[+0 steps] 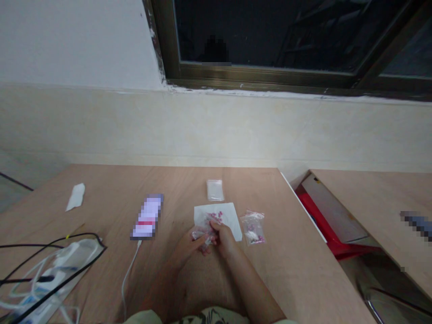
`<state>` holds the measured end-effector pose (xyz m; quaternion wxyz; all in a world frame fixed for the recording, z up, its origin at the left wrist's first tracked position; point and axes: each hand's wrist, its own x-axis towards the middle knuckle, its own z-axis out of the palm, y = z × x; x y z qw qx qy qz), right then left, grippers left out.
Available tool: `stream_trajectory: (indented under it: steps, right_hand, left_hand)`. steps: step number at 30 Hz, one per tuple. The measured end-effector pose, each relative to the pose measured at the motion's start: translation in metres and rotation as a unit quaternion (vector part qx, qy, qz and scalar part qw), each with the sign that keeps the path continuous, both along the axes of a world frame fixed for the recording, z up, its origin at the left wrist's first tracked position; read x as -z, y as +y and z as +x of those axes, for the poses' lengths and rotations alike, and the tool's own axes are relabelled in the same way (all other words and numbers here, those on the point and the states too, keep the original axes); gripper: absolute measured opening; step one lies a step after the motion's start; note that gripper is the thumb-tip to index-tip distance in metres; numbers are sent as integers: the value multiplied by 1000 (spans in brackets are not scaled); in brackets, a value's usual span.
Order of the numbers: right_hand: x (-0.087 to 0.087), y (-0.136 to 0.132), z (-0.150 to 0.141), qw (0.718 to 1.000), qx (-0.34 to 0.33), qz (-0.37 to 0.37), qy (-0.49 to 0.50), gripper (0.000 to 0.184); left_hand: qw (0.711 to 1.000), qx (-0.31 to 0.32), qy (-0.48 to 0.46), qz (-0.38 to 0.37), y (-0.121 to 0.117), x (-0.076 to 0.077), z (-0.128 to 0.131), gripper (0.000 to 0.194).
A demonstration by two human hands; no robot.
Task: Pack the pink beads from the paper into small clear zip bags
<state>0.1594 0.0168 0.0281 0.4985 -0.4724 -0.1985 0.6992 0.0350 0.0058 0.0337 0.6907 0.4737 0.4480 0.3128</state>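
Observation:
Both hands meet at the near edge of a white sheet of paper point(232, 218), around a small clear plastic bag point(203, 232) with pinkish bits in it. My left hand point(189, 243) is closed on the bag's left side. From the right, my right hand point(222, 236) pinches the bag near its top, thumb pointing forward. Several small pink pieces point(218, 216) lie on the paper just beyond the fingers. To the right of the sheet rests another clear bag point(254, 227) holding pink and pale pieces. My fingers hide part of the held bag.
Behind the paper lies a stack of clear bags point(215, 190). A phone point(147, 217) with a white cable sits left of my hands. A power strip point(72, 258) with tangled cords occupies the near left; a white scrap point(76, 196) lies beyond. Right of the table edge are red items point(337, 243) below another tabletop.

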Motion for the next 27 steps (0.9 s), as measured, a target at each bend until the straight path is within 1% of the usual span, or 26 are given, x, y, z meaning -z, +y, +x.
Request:
stream_trajectory:
  steps: [3,6,8,11,14,15,17,19,21,22,24,27]
  right_hand:
    - [-3,-2,-2,999,11,-29,12,21]
    - [-6,-5,-3,999,17,-23,14,22]
    - [-5,-6,-1,999,27,-15,10,22]
    - [-2,-9,4,998,50,-1,-24,21]
    - [0,-13,11,996,59,28,-62,16]
    - [-2,-14,12,995,53,40,-77,15]
    - [-8,-16,15,991,11,64,-119,12]
    - [-19,-17,17,980,-51,95,-169,12]
    - [-31,-16,20,966,-91,127,-206,13]
    - [-36,-15,21,962,-97,137,-214,14]
    - [-43,-13,23,964,-94,141,-204,18]
    - [-45,-9,27,971,-75,142,-180,21]
  left_hand:
    - [1000,0,3,1,-4,0,0,34]
    - [1000,-3,13,1,-10,-4,-1,33]
    - [1000,10,29,1,-14,-7,-5,33]
    - [998,32,51,2,-18,-9,-17,34]
    - [997,-7,73,22,-16,-12,-29,33]
    - [996,-29,83,35,-14,-15,-31,34]
    - [992,-36,100,71,-7,-22,-30,33]
    - [987,-14,118,109,0,-31,-25,29]
    - [984,-8,129,124,6,-40,-19,26]
    - [983,-9,134,125,9,-43,-17,25]
    - [981,-19,143,127,13,-47,-16,25]
    - [979,-12,150,136,17,-48,-20,25]
